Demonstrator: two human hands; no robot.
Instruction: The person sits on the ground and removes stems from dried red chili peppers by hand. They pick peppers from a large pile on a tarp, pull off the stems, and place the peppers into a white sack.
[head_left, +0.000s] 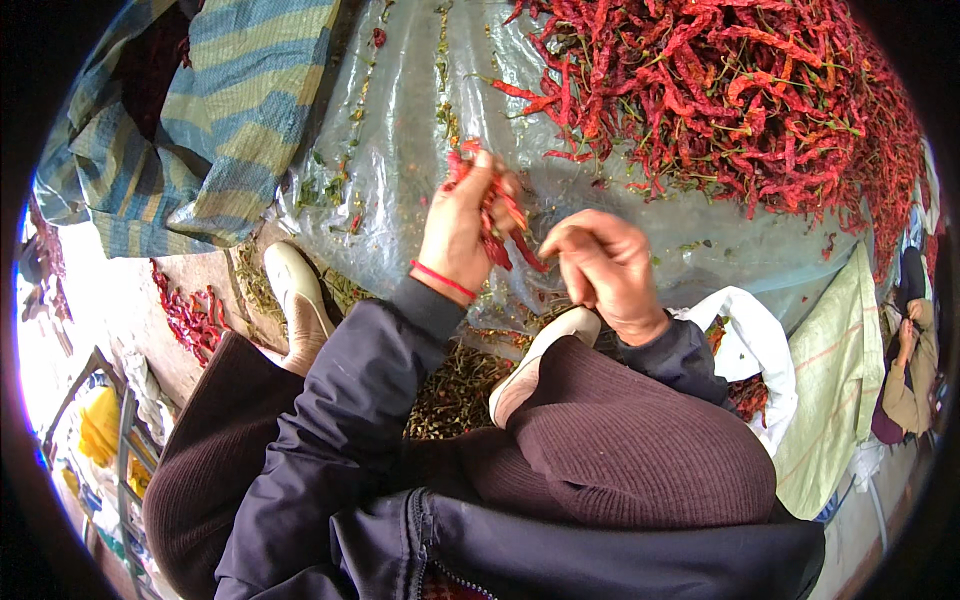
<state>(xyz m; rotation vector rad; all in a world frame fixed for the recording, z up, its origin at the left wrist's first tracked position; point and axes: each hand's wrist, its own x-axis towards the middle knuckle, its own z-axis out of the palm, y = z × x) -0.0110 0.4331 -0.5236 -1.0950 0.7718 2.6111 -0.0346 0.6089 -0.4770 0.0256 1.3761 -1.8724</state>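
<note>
My left hand (469, 214), with a red band at its wrist, is closed around several dried red chili peppers (501, 225) above a clear plastic sheet (397, 180). Their ends poke out on both sides of the fingers. Just to the right is my right hand (604, 270), its fingers curled and slightly blurred near the chili tips; whether a small thing is pinched there I cannot tell. A large heap of dried red chilies (720, 97) covers the upper right of the sheet.
A striped woven sack (232, 112) lies upper left. Loose chilies (191, 315) rest on the floor beside my shoe. Stems (457, 390) are strewn between my feet. A white bag (776, 360) holding chilies stands right, beside a pale green sack (832, 390). Another person (911, 367) sits far right.
</note>
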